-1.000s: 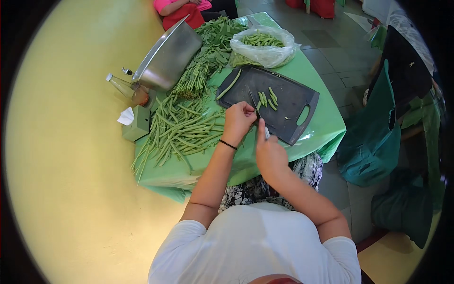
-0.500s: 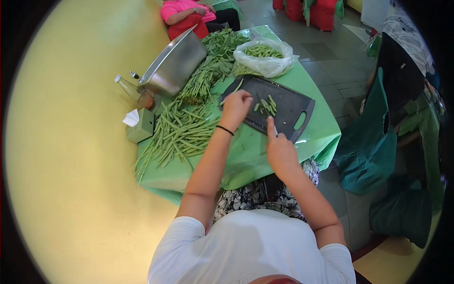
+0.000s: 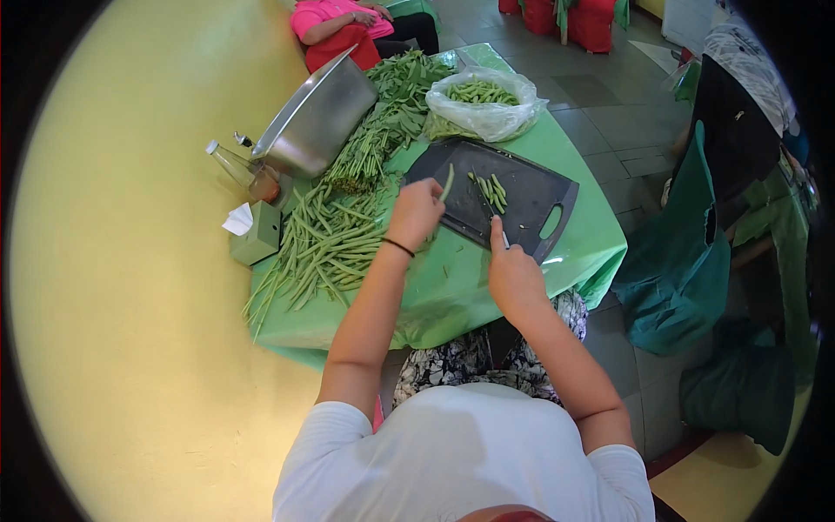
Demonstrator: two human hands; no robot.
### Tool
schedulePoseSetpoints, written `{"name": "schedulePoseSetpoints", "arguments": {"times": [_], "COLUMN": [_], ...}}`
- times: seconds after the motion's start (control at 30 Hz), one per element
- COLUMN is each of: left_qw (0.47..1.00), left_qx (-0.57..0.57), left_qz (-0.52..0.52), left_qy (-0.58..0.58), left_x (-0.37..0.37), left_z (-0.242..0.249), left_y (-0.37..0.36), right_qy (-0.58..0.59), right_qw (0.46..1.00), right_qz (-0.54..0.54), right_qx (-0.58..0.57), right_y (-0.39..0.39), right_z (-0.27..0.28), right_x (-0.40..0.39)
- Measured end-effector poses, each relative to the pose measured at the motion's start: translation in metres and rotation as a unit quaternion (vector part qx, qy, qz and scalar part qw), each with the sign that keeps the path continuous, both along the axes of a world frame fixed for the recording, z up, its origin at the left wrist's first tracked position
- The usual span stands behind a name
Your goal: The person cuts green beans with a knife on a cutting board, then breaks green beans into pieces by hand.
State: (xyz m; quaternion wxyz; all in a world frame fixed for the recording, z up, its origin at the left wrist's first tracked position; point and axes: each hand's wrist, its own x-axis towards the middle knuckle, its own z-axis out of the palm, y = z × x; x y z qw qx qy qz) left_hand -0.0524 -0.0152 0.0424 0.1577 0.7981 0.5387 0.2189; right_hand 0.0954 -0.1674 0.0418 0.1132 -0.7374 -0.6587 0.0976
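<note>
My left hand [image 3: 417,211] is closed on a green bean [image 3: 449,181], which sticks up past the fingers over the left part of the dark cutting board [image 3: 531,183]. In my right hand [image 3: 517,274] is a knife [image 3: 504,237]; its handle lies in the grip and the dark blade is hard to make out against the board. Several cut bean pieces [image 3: 495,193] lie on the board just beyond the knife. To the left of my left hand, a large pile of long green beans [image 3: 326,239] spreads over the green tablecloth [image 3: 417,304].
A plastic bag [image 3: 500,122] of cut beans stands behind the board. Leafy greens [image 3: 391,113] lie beside a tilted metal basin [image 3: 317,117]. A tissue box [image 3: 257,233] and glass bottle [image 3: 230,161] are at the left by the wall. A person in pink [image 3: 326,22] sits beyond.
My left hand has moved left and slightly down, and the bean in it now points upward. The right hand with the knife has barely moved.
</note>
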Motion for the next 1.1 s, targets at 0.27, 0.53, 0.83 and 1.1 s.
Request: {"name": "schedulePoseSetpoints", "arguments": {"times": [0.27,0.53,0.83,1.1], "left_qw": [0.996,0.981,0.949,0.932], "left_qx": [0.076,-0.081,-0.161,-0.234], "left_qz": [-0.027,-0.049,-0.025,-0.030], "left_qy": [-0.028,-0.168,-0.269,-0.275], "left_x": [0.018,0.012,0.008,0.003], "left_z": [-0.015,-0.012,-0.032,-0.017], "left_y": [-0.050,-0.052,-0.047,-0.060], "right_qy": [-0.008,-0.064,-0.031,-0.089], "right_qw": [1.000,0.998,0.999,0.995], "right_qz": [0.013,0.014,-0.004,-0.040], "right_qx": [0.024,0.001,0.037,0.005], "right_y": [-0.002,0.004,0.049,0.003], "right_z": [0.001,0.001,-0.015,-0.019], "right_x": [-0.013,-0.018,-0.025,-0.038]}}
